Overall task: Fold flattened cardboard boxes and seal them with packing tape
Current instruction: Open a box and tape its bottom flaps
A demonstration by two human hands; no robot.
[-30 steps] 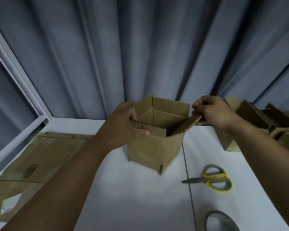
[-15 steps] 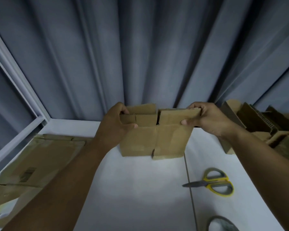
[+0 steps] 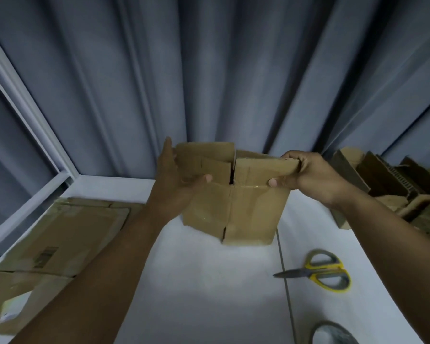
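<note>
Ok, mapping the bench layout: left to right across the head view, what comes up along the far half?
Flattened cardboard sheets, left hand, cardboard box, right hand, pile of cardboard boxes.

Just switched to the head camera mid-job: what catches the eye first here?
A small cardboard box sits at centre over the white table, with the left hand and the right hand each holding one of its flaps. Yellow-handled scissors lie on the table at lower right, with a tape roll at the bottom edge. Flattened cardboard lies at the left.
</note>
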